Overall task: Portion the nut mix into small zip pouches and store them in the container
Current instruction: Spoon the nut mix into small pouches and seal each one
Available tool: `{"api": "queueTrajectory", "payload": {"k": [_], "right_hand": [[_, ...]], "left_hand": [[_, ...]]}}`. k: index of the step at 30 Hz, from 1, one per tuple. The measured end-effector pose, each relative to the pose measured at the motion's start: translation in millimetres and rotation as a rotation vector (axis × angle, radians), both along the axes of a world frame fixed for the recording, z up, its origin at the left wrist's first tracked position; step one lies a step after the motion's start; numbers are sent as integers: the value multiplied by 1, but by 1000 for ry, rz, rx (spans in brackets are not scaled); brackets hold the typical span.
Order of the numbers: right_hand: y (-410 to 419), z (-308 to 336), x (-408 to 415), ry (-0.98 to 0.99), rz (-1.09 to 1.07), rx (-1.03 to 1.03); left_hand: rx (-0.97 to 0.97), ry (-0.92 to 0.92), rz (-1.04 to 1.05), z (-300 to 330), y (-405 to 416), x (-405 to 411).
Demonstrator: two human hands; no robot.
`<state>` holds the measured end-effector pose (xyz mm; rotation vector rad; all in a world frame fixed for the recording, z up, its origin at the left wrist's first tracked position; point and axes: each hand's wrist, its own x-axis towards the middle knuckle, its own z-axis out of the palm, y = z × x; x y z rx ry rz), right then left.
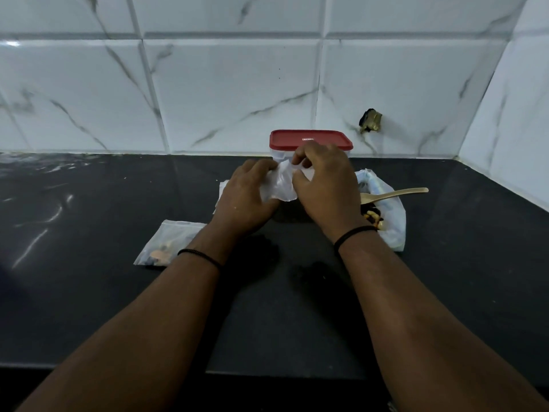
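My left hand and my right hand hold one small clear zip pouch between them above the black counter, fingers pinching its upper edge. Behind the hands stands a clear container with a red lid on it, against the wall. To the right lies an open plastic bag with the nut mix showing inside and a wooden spoon resting in it. A filled zip pouch with several nuts lies flat by my left wrist. More pouch plastic peeks out behind my left hand.
The black counter runs left and right, with its front edge near my forearms. White marble-look tiles form the back wall and the right side wall. A dark chipped spot marks the wall right of the container.
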<state>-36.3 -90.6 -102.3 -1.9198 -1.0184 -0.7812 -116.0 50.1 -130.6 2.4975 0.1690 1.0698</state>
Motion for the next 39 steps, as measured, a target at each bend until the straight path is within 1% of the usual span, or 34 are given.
{"api": "queueTrajectory", "payload": {"k": [2,6,10,12,14,16,18,19,21,23,26,28,32,37,39], "right_hand": [[-2,3,-1,-3,70,32],[0,-2,-1,93,210,-119],[0,-6,4,292,418,-64],[-2,-6,5,290,393,-87],[-4,-5,5,206,309,-97],[-6,-3,3,140,260,-42],[-8,-3,2,114,230,26],[-8,-2,1,115,237,53],[-9,0,0,165,325,62],[-9,0,1,191,401,-36],[-5,-6,3,206,377,-195],[-3,-7,5,237,348,-222],[-4,-3,2,174,307,-238],[-13,1,-2,115,273,-143],[-15,0,-4,80,216,-86]], "left_hand": [[-8,-14,9,0,1,0],[-9,-42,-23,-2,0,3],[30,-71,-51,1,-6,1],[49,-62,-50,3,-9,-2],[52,-22,-31,4,-8,-4],[48,19,-15,3,-4,-4],[47,41,-6,4,-1,-6],[48,43,-4,4,0,-7],[29,34,-18,4,-1,-8],[-4,21,-37,4,0,-7],[-30,0,-58,3,-2,-7],[-54,-26,-82,4,-7,-8],[-135,-88,-65,2,-13,-5],[-130,-49,-32,-2,-14,1],[-111,-38,-14,0,-17,0]]}}
